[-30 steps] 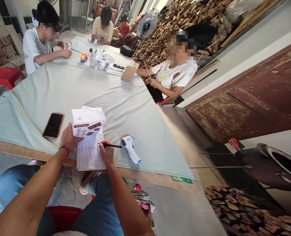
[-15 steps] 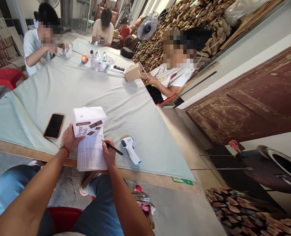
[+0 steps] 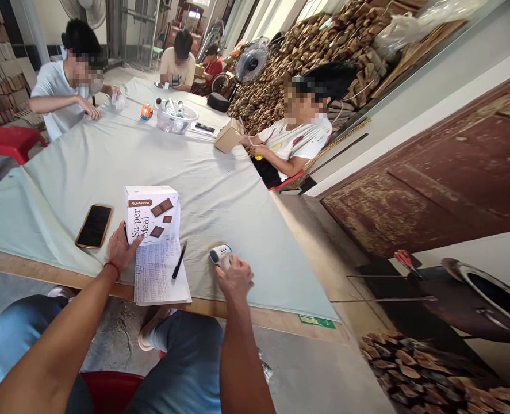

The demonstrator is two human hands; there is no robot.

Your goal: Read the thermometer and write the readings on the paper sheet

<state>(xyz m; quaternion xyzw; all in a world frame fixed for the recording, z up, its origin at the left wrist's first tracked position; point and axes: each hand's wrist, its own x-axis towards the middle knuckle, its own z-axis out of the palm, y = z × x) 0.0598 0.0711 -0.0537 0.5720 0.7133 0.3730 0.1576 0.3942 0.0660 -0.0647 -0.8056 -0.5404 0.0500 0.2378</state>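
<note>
Pen (image 3: 179, 261), newly set down on handwritten sheets (image 3: 155, 282). Thermometer gun (image 3: 221, 253), right of sheets, now within curled fingers of right hand (image 3: 236, 278). Box (image 3: 164, 217) still gripped by left hand (image 3: 122, 248). Writing apparently paused.

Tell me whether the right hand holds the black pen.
No, the black pen lies on the handwritten sheets, while the right hand is on the white thermometer.
</note>
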